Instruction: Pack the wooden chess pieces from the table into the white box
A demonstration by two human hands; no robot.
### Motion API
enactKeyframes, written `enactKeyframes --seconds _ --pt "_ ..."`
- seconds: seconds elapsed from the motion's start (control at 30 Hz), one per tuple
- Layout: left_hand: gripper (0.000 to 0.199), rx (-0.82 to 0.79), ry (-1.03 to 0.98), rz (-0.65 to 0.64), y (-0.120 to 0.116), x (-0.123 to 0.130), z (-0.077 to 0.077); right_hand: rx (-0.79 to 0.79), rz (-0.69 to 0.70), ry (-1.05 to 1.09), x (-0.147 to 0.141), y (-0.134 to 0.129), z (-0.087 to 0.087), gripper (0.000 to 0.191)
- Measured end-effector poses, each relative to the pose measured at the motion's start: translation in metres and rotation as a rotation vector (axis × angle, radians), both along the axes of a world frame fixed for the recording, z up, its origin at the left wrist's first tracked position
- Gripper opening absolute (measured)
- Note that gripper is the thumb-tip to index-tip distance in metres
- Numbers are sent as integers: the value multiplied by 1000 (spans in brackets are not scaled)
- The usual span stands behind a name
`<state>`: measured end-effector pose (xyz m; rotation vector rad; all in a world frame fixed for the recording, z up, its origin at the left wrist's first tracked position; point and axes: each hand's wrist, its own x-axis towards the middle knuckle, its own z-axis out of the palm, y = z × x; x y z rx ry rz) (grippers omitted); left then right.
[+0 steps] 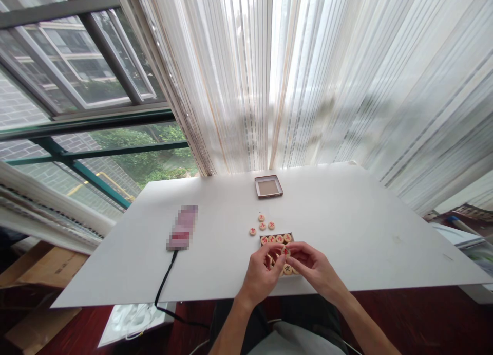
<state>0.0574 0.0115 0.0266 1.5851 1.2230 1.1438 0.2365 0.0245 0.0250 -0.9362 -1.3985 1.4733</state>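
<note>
Over a small box (295, 236) of round wooden pieces, my left hand (265, 270) and my right hand (314, 267) meet. Their fingertips hold one round piece with a red character (285, 251) between them. A row of red-marked pieces (271, 239) shows along the box's far side, and a piece with a dark character (287, 269) lies near its front. My fingers hide part of the box. Beyond it, several loose red-marked pieces (262, 226) lie on the white table (346, 216).
An open, shallow box lid (268, 187) lies at the table's far side. To the left is a pixelated pinkish object (183, 229) with a black cable (164, 283) running over the front edge. Curtains and a window stand behind; cardboard (54, 260) is at the lower left.
</note>
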Motion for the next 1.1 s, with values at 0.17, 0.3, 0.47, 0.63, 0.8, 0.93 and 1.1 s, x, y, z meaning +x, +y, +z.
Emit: enactKeyframes --seconds 0.17,0.3,0.47,0.63,0.8,0.93,1.1 --pt "27 -33 -26 -41 -2 -3 3 -17 10 -6 1 -2 3 30" --pt "30 -34 -3 -32 -3 -2 5 -49 15 7 0 -2 3 32" --pt "24 27 57 -41 -3 -2 3 -16 -28 -30 0 2 -3 30" --pt "25 148 158 82 4 -20 -8 -12 -95 -80 14 10 -8 34" --pt "23 334 377 70 9 -33 -9 -38 -107 -83 27 15 -13 42" --pt "32 392 561 -57 10 -25 -7 -42 -107 -116 27 13 -14 44" --pt "35 416 700 -81 10 -20 -15 58 -117 -273 23 8 -7 30"
